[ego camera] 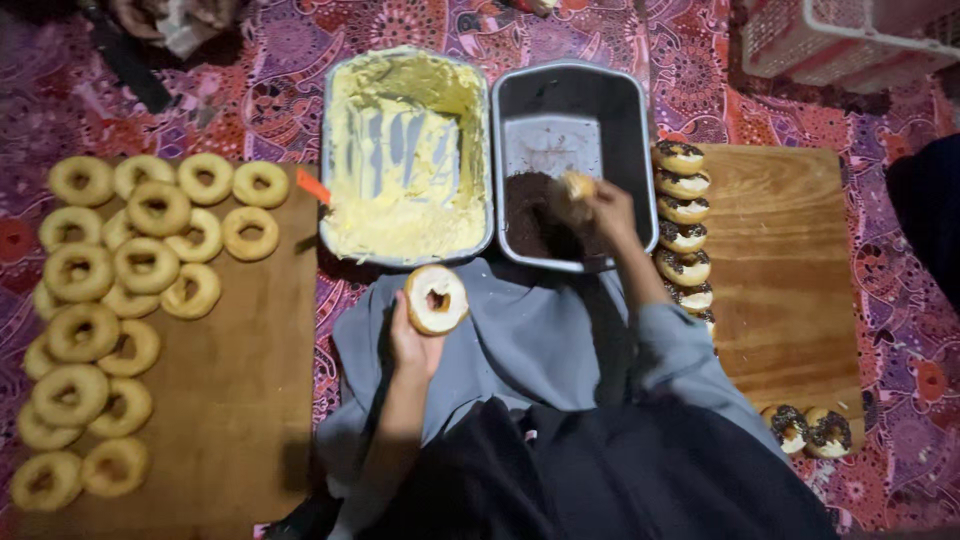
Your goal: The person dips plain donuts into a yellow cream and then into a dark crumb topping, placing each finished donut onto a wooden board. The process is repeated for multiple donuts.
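Coating step, by judgement: right hand (608, 208) grips a round doughnut (578, 186) over dark sprinkles in the grey metal tray (572, 82); left hand (412, 345) clasps a cream-topped ring doughnut (436, 299) below it, to be dipped next.

Two trays sit side by side ahead of the person: the cream tray (407, 155) on the left, the sprinkles tray (573, 160) on the right. The left board (240, 400) lies left of the trays and bears the plain doughnuts (120, 300). The right board (790, 280) lies to the right, with a row of topped doughnuts (683, 225) along its near-tray edge. A basket (850, 35) stands behind it.
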